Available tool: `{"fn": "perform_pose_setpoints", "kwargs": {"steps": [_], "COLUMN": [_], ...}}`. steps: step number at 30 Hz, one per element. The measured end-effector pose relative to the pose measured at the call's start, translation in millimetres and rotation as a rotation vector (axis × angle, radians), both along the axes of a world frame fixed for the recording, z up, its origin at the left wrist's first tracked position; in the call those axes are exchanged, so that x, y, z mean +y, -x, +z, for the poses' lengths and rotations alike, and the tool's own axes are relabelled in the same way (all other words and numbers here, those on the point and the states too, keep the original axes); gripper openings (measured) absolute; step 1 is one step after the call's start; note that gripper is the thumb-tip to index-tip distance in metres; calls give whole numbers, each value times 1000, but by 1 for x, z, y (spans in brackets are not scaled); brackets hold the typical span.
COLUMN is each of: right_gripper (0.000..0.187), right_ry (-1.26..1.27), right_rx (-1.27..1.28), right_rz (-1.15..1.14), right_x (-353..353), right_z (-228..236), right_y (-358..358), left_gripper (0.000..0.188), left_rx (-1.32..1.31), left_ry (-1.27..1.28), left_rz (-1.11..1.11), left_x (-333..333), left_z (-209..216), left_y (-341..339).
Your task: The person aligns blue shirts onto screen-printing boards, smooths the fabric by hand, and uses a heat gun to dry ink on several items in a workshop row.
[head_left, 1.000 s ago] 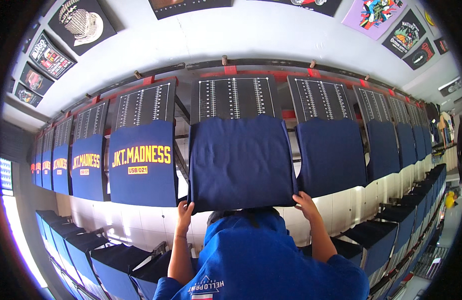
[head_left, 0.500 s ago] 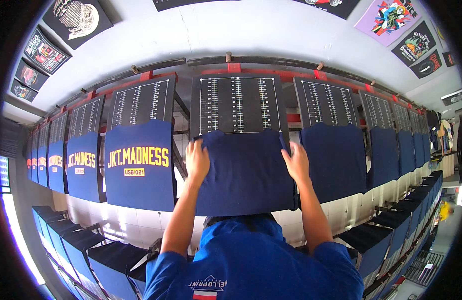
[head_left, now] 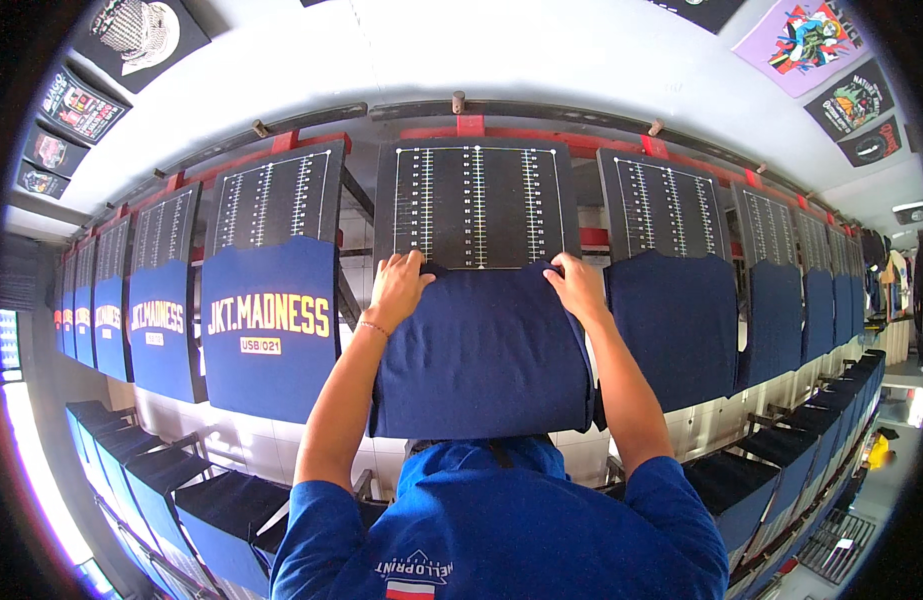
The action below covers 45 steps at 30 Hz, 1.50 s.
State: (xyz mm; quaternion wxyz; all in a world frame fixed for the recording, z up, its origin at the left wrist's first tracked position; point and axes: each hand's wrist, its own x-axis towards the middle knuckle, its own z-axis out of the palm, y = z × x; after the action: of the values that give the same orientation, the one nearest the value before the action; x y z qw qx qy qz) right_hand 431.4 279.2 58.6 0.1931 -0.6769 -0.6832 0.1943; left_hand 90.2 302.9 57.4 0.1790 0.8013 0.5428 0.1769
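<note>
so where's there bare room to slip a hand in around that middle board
The black ruled board is bare above the navy shirt, between left hand and right hand. Narrow gaps flank it beside the printed shirt and the plain shirt to the right. Further along the row, boards crowd together.

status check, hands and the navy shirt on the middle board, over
Left hand and right hand both grip navy shirt at its top edge. Shirt draped over black board. Nothing in the way.
</note>
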Motion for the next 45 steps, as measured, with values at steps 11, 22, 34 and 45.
{"fn": "perform_pose_setpoints", "kwargs": {"steps": [11, 22, 34, 45], "right_gripper": [20, 32, 33, 35], "right_ry": [-246, -382, 245, -186], "right_rx": [70, -22, 92, -100], "right_rz": [-26, -53, -449, -337], "right_x": [29, 18, -240, -215], "right_z": [-23, -11, -13, 0], "right_y": [-5, 1, -48, -20], "left_gripper": [17, 38, 33, 17], "left_rx": [-6, 77, -493, -458], "left_ry": [14, -142, 499, 130], "left_rz": [-44, 87, 781, 810], "left_x": [41, 25, -265, -270], "left_z": [-2, 13, -50, -47], "left_y": [8, 3, 92, 72]}}
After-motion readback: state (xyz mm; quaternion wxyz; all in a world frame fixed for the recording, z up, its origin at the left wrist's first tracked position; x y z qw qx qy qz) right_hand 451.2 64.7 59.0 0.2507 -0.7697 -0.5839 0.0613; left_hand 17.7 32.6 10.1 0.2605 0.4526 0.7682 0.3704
